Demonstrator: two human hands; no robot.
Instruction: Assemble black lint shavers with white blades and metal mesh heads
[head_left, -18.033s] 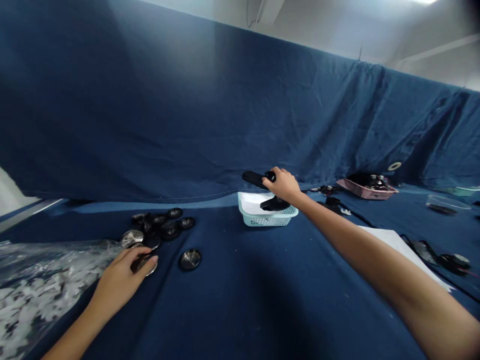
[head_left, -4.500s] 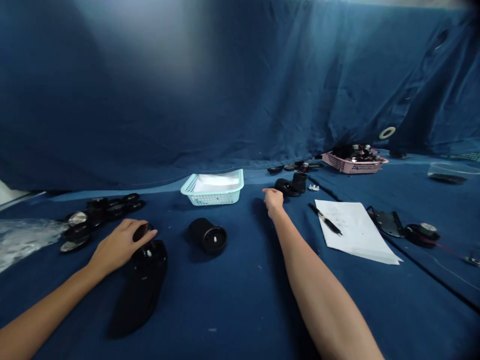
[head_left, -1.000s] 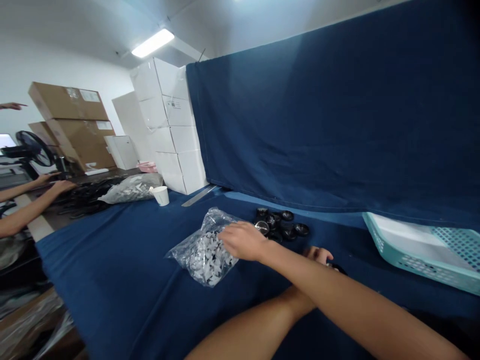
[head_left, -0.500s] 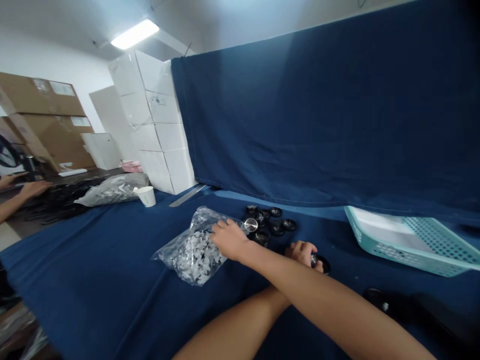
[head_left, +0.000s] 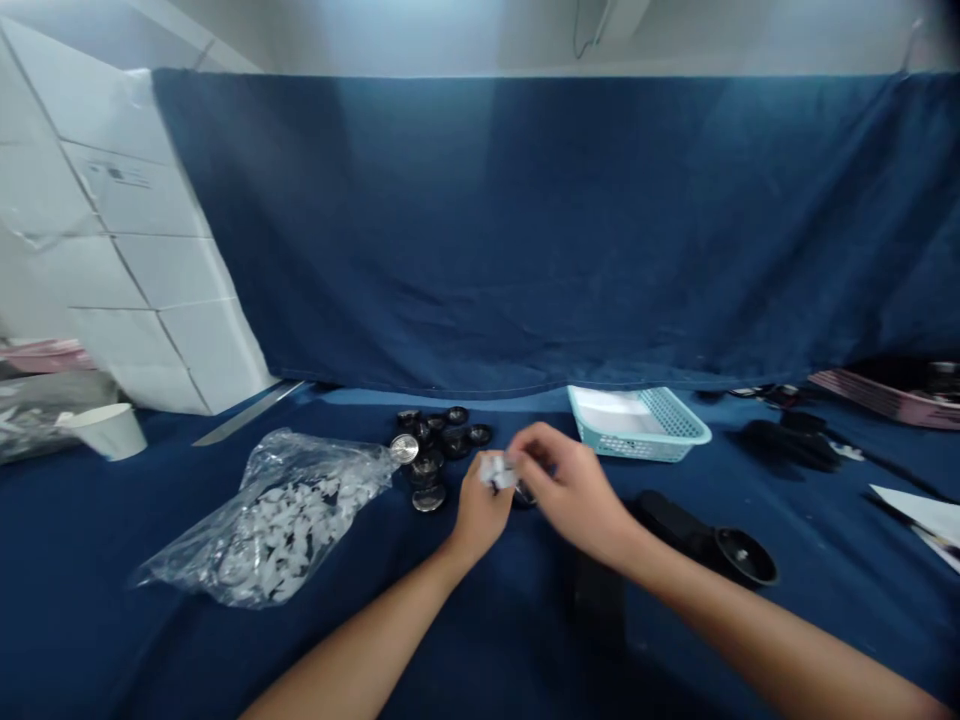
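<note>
My left hand (head_left: 478, 510) and my right hand (head_left: 571, 485) meet above the blue cloth table (head_left: 150, 640). Between their fingertips sits a small white plastic part (head_left: 495, 472), with a dark round piece just under it that I cannot make out clearly. Both hands are closed in a pinch. A clear bag of white plastic parts (head_left: 274, 515) lies to the left. A heap of several round black and silver caps (head_left: 439, 450) lies just beyond my hands. A black cylindrical housing (head_left: 705, 545) lies on its side to the right of my right hand.
A pale green basket (head_left: 637, 425) stands behind my hands by the blue backdrop. A white paper cup (head_left: 105, 430) and stacked white boxes (head_left: 142, 270) are at the left. A pink tray (head_left: 885, 395), black parts (head_left: 787, 445) and a white sheet (head_left: 922, 515) lie at the right.
My right hand left the bag of white parts and came back to meet my left hand, now with a white part pinched between them. The view swung right.
</note>
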